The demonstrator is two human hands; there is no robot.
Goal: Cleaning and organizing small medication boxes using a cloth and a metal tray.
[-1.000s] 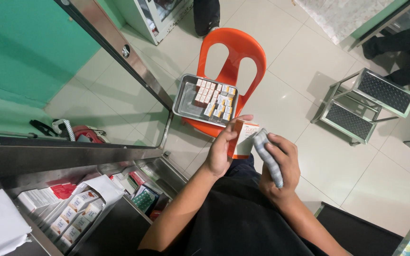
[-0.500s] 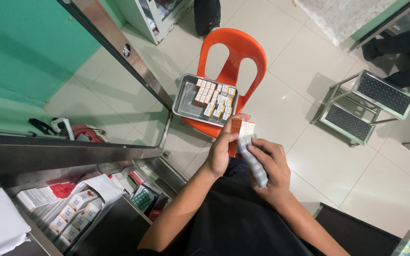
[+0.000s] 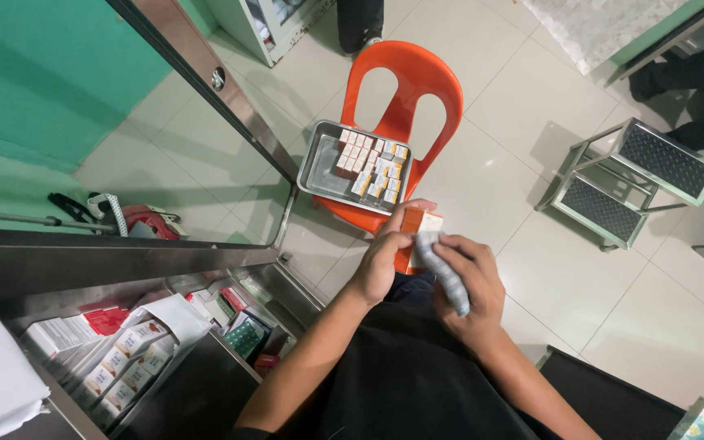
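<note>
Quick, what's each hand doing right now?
Left hand: closed on the orange and white carton.
Right hand: closed on the silver blister strip.

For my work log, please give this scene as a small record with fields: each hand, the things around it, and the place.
left hand: holds an orange and white carton
right hand: holds a silvery blister strip, its top end at the carton
tray: metal, on an orange chair, with rows of small boxes
drawer: steel, open, packed with medicine boxes
floor: pale tiles, a metal step stool
</note>
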